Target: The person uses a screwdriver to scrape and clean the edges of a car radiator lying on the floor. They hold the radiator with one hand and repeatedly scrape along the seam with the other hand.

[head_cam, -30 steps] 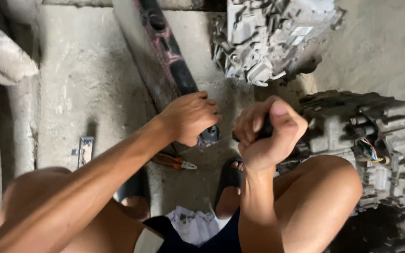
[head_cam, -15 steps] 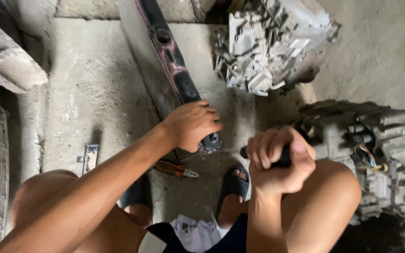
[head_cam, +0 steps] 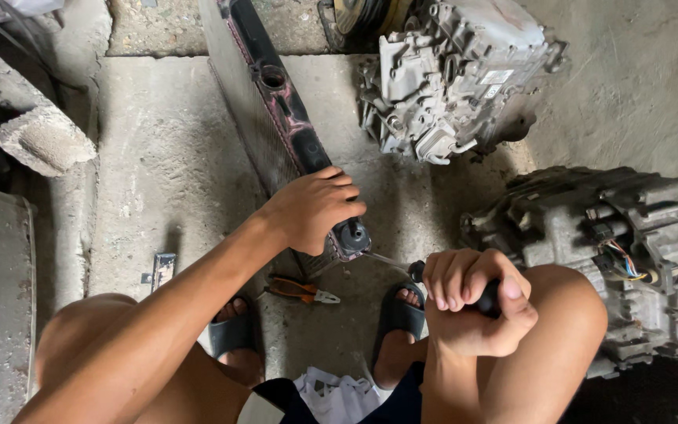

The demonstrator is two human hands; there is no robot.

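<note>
A long radiator (head_cam: 268,110) with a black and pink end tank stands tilted on the concrete floor. My left hand (head_cam: 311,208) grips its near end, beside the round black outlet (head_cam: 352,234). My right hand (head_cam: 468,302) is closed on the black handle of a screwdriver (head_cam: 390,261), whose thin metal shaft points left to the radiator's corner by the outlet. My right forearm rests over my right knee.
Orange-handled pliers (head_cam: 301,290) lie on the floor by my feet in black sandals. A grey gearbox (head_cam: 629,251) sits at right, another metal housing (head_cam: 449,78) behind it. A concrete block (head_cam: 25,126) and a small metal bracket (head_cam: 162,271) lie at left.
My right hand with the screwdriver dropped lower and swung its tip toward the radiator's near end. My left hand stayed on the radiator.
</note>
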